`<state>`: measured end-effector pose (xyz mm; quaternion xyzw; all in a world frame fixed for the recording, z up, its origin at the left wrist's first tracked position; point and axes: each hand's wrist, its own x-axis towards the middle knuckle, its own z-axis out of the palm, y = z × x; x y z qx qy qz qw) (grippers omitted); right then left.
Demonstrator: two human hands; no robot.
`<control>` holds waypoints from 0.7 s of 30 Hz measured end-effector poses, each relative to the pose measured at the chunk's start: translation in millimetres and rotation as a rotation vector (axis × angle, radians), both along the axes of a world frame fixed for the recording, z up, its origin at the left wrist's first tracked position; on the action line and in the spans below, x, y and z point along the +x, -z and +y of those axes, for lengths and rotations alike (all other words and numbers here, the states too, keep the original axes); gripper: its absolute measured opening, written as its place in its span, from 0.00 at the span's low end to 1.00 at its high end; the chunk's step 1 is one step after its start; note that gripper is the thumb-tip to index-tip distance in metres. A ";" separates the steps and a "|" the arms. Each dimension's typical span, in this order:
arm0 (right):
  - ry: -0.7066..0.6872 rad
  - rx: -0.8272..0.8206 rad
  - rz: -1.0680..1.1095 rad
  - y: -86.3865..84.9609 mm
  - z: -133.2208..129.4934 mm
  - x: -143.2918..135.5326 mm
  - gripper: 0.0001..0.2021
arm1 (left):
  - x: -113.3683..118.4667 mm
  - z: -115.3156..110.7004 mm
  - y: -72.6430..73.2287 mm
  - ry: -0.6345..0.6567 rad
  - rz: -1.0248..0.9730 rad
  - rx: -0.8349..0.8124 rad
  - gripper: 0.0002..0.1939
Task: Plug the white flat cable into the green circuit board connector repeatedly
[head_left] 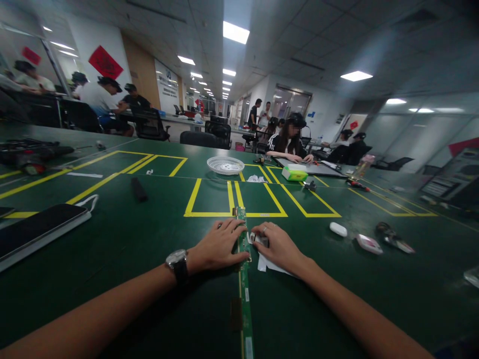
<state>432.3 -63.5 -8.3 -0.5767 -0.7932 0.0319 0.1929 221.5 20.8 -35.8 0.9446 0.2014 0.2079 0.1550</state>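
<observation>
A long, narrow green circuit board point(246, 304) lies on the table, running away from me. My left hand point(220, 244), with a watch on its wrist, rests across the board's far part, its fingertips and thumb gripping it. Just right of the board, my right hand point(277, 244) pinches a small whitish piece point(252, 237), whose kind I cannot make out, close to the board's edge. Beneath that hand lies a white sheet point(262, 263), partly covered by the palm. A brown flap point(236, 314) sticks out from the board's left side.
Yellow tape point(209, 215) marks boxes on the green table. Farther off stand a white plastic basket point(225, 165) and a green tissue pack point(295, 172). A phone-like device point(45, 229) lies left; a white case point(338, 229) lies right. A person point(290, 139) sits opposite.
</observation>
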 end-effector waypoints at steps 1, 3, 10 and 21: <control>-0.015 0.002 0.011 0.4 0.4 0.9 0.12 | 0.0 -0.1 -0.1 0.002 0.001 -0.002 0.32; -0.050 0.001 0.037 0.6 1.2 2.8 0.12 | -0.2 0.1 -0.1 0.013 -0.007 -0.012 0.33; -0.125 -0.015 0.084 -1.1 1.4 6.5 0.16 | -1.4 1.2 -2.5 0.057 0.008 -0.024 0.35; -0.103 -0.002 0.100 2.6 3.0 6.9 0.17 | -0.5 -0.7 -5.3 0.043 0.071 0.033 0.37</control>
